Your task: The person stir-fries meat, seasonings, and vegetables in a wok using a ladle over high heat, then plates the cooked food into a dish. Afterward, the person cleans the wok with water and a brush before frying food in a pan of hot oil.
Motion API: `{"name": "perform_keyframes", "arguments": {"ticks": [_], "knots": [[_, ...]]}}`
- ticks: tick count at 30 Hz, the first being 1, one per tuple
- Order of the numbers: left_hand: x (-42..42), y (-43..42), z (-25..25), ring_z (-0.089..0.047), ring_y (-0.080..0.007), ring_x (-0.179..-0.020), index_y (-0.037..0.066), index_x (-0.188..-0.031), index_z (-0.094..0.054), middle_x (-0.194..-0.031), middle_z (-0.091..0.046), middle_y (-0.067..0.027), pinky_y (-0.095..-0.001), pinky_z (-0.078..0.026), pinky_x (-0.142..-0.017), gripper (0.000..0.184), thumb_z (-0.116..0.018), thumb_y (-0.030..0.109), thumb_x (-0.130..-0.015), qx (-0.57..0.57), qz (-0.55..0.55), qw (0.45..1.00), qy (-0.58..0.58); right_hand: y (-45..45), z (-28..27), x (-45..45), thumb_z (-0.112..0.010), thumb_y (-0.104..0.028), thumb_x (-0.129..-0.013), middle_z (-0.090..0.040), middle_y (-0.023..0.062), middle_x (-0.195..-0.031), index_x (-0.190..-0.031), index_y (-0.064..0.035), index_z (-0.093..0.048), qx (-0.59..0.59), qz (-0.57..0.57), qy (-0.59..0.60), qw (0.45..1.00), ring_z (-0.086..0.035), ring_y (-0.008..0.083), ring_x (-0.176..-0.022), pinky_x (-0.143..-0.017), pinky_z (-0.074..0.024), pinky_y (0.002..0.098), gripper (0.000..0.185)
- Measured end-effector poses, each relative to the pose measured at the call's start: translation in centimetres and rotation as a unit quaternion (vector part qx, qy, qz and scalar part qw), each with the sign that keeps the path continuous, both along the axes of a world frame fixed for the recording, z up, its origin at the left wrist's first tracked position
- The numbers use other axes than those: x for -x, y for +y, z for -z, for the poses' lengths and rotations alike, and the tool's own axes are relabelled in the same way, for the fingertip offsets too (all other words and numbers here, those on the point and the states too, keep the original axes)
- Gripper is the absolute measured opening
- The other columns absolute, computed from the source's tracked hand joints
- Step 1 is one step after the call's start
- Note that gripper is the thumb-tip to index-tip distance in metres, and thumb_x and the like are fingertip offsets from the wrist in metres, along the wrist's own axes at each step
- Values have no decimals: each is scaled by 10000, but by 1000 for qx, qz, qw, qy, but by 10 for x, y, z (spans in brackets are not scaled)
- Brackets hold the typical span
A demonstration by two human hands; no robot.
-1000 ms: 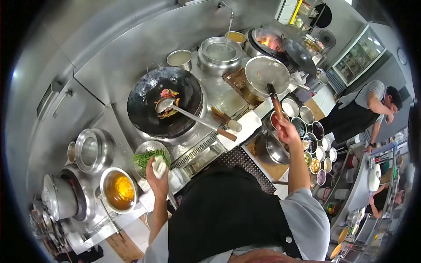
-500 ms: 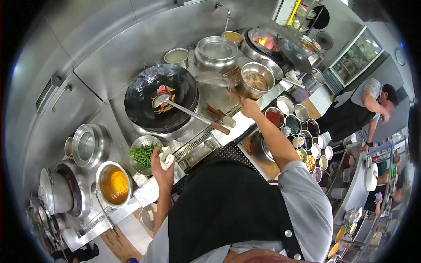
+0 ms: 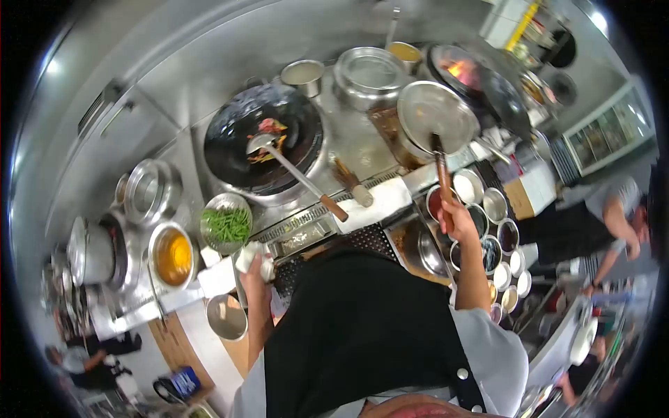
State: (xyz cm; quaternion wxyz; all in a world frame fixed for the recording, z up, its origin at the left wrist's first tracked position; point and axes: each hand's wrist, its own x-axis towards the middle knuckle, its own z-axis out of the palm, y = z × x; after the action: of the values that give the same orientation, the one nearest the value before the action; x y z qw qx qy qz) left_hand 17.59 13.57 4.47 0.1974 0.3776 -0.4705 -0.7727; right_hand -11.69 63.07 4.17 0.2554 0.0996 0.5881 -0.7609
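My right hand (image 3: 456, 221) grips the wooden handle of a wide, round skimmer (image 3: 435, 115). The skimmer's disc sits over a steel pot, mostly hiding it; whether they touch I cannot tell. My left hand (image 3: 258, 268) is closed around a folded white cloth (image 3: 251, 258), beside a perforated bowl of green beans (image 3: 226, 224). In the black wok (image 3: 230, 150) lie some pinkish and orange pieces of food (image 3: 270, 128). A steel ladle (image 3: 296, 171) leans inside it, its wooden handle end pointing towards me.
A bamboo brush (image 3: 353, 182) lies right of the wok. Flames (image 3: 458, 70) show in the far right burner. Several sauce and seasoning containers (image 3: 495, 205) stand at the right. A bowl of orange liquid (image 3: 173, 256) is at the left. A co-worker (image 3: 592, 219) leans at the right.
My right hand has swung the skimmer rightwards from beside the wok to over the steel pot. My left hand still holds the cloth, slightly lower beside the beans. The whole view has tilted.
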Motion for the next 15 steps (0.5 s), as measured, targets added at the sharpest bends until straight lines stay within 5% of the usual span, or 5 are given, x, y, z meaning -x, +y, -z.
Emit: {"name": "perform_keyframes", "arguments": {"ticks": [2,4,7,11,15], "knots": [[22,-15,23,-686,-217,-709,66,-1256,-578,-891,-687,-95,-326,-547,-557,403,-652,372,-1005,-83,7,996,19,17,31,16,-618,-222,-995,-682,164,-825,-1328,-52,-536,-306,-71,198,929,-672,328,-673,-594,-558,435,382],[56,-26,29,-676,-230,-735,115,-1220,-602,-857,-682,-86,-342,-553,-598,436,-577,505,-1028,-130,-29,989,59,-43,-30,-3,-681,-227,-915,-649,257,-1223,-1358,-27,-557,-643,-14,320,696,-628,466,-1119,-945,-519,512,502],[102,-58,40,-666,-268,-790,174,-1180,-629,-930,-699,-72,-456,-543,-702,599,-398,704,-1021,-162,28,986,35,-140,-72,1,-761,-285,-892,-605,257,-1327,-1409,-53,-559,-484,-61,428,761,-605,438,-1197,-1018,-494,482,601],[180,-82,38,-656,-258,-852,191,-1112,-671,-940,-698,-55,-464,-510,-771,643,-428,769,-972,-172,-36,983,-58,-300,-69,-21,-740,-373,-871,-586,281,-1370,-1530,-92,-429,-434,-365,444,693,-579,443,-1265,-1059,-480,474,780],[226,-103,92,-651,-236,-724,171,-1034,-659,-881,-692,-55,-387,-492,-577,210,-705,350,-934,-164,25,985,-41,-374,-33,38,-711,-271,-874,-653,321,-1252,-1532,-86,-444,-465,-423,353,692,-630,452,-1204,-1017,-513,491,733]]}}
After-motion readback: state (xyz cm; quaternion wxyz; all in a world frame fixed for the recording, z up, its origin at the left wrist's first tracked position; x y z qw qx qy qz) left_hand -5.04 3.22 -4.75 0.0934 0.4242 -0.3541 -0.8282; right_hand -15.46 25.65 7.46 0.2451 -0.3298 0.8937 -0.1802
